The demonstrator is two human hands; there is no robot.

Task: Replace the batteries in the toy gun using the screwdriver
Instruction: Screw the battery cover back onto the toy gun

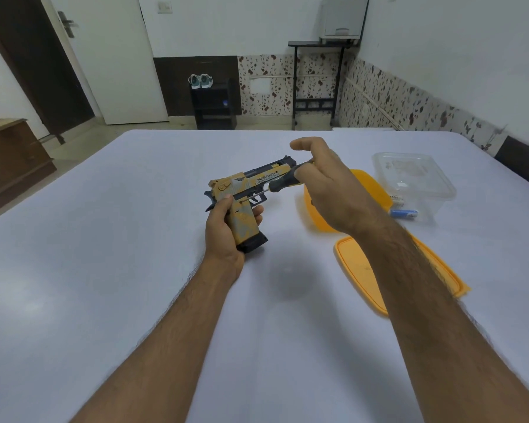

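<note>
Left hand (226, 230) wrapped round grip of toy gun (248, 190) above tabletop (104, 239), barrel pointing far-right; right hand (327, 184) pinching screwdriver (280, 182), shaft slanting down-left, tip at grip screw; batteries (405, 212) near right by clear box (416, 178).

White counter (104, 270): orange lid (364, 276) near clear tub (422, 178). Back wall: shoes (200, 80) on dark shelf (216, 108).
</note>
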